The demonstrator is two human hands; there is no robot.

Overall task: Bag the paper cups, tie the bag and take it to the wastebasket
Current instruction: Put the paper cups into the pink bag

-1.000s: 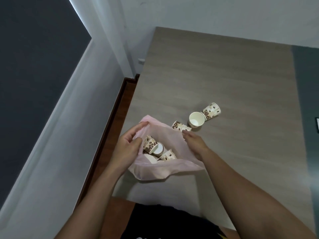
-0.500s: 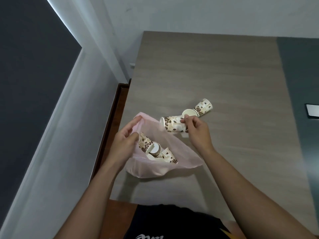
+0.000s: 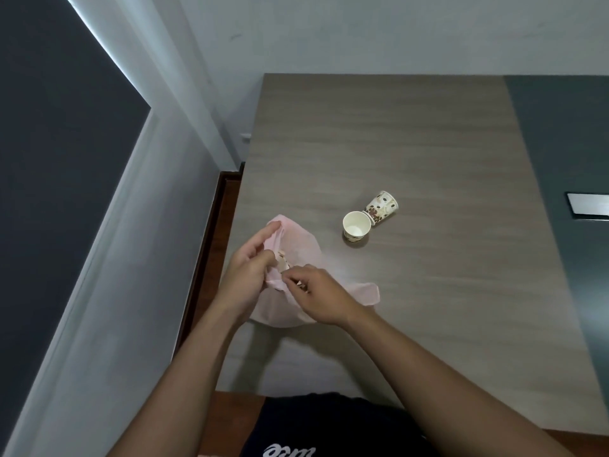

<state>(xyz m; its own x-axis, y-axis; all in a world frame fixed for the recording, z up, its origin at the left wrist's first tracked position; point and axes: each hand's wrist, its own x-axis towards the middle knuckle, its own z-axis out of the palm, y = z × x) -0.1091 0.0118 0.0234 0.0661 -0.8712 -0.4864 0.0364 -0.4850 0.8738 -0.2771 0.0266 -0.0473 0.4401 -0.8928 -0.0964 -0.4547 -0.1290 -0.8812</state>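
Observation:
A thin pink plastic bag [image 3: 301,245] lies on the wooden table [image 3: 395,133] near its left edge, with patterned paper cups partly visible inside. My left hand [image 3: 247,272] grips the bag's left rim and holds it up. My right hand [image 3: 318,296] is at the bag's mouth, fingers curled round a brown-spotted paper cup [image 3: 301,286] that is mostly hidden. Two more cups sit further right on the table: one [image 3: 356,225] shows its white inside, the other [image 3: 382,206] lies on its side touching it.
A flat rectangular device [image 3: 590,211] lies at the right edge on the table's dark grey strip [image 3: 560,143]. A white wall runs behind and to the left. A brown wooden edge [image 3: 211,232] borders the table's left side.
My right hand picked up a cup from beside the bag and carried it left and down into the bag's mouth. The left hand kept its grip on the rim.

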